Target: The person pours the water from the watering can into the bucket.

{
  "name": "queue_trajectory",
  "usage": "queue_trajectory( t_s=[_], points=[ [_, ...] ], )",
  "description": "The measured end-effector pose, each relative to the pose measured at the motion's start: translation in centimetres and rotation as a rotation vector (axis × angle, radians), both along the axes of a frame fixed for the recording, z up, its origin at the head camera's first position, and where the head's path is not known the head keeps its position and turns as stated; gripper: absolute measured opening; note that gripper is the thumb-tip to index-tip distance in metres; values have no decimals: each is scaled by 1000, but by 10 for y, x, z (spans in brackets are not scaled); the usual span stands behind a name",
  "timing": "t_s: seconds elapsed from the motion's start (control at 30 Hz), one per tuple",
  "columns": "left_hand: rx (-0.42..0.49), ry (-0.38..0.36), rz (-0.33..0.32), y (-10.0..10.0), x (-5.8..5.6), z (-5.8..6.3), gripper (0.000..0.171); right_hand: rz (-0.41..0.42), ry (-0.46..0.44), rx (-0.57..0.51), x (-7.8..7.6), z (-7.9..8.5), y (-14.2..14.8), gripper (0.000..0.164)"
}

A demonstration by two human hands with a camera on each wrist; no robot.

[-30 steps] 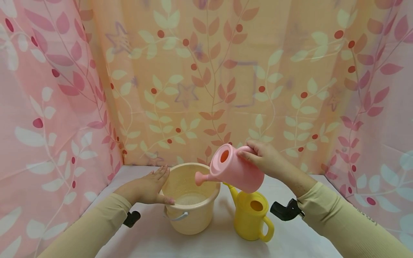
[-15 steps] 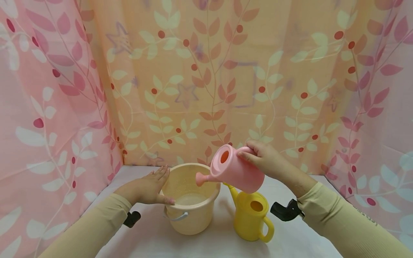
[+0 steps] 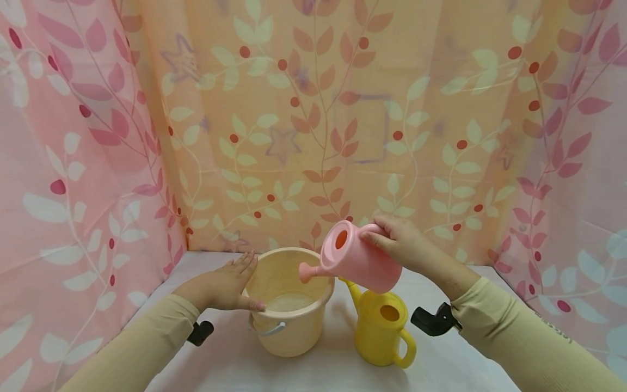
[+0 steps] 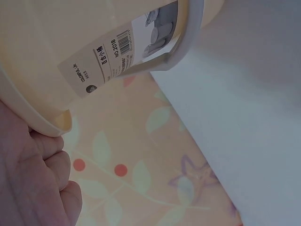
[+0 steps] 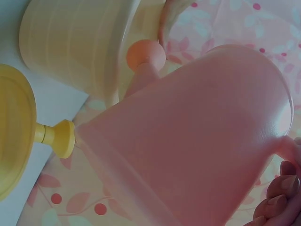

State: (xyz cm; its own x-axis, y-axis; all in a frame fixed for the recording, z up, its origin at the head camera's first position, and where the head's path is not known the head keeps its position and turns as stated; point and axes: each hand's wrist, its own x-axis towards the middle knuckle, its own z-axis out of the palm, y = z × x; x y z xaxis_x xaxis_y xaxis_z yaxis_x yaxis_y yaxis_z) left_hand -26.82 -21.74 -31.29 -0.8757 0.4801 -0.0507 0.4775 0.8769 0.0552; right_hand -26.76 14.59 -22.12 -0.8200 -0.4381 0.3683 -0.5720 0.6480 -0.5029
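In the head view my right hand (image 3: pixel 404 242) grips the handle of a pink watering can (image 3: pixel 367 267). The can is held in the air, tilted left, and its spout head (image 3: pixel 306 272) hangs over the mouth of a cream bucket (image 3: pixel 291 335). Curled fingers (image 5: pixel 282 188) show around the handle in the right wrist view. My left hand (image 3: pixel 220 286) rests on the bucket's left rim with fingers spread and thumb over the near edge. No stream from the spout can be made out. A yellow watering can (image 3: pixel 377 332) stands upright right of the bucket, below the pink one.
A grey-white handle (image 3: pixel 274 329) hangs at the bucket's front. A printed label (image 4: pixel 113 54) shows on its side in the left wrist view. Everything stands on a white table surface (image 3: pixel 338 375), with leaf-patterned curtains (image 3: pixel 313 136) behind and at both sides.
The pink watering can has shifted very slightly right, its spout still over the bucket. My left hand, the bucket and the yellow watering can have stayed in place.
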Motion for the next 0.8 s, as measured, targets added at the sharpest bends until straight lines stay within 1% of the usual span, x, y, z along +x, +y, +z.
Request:
queue_trajectory(
  t_s=[0.27,0.8],
  points=[
    [9,0,3,1,1,2,117,-3,-2,4,2,2,0,23],
    [12,2,8,0,0,0,116,-11,1,32,2,4,-1,25]
  ],
)
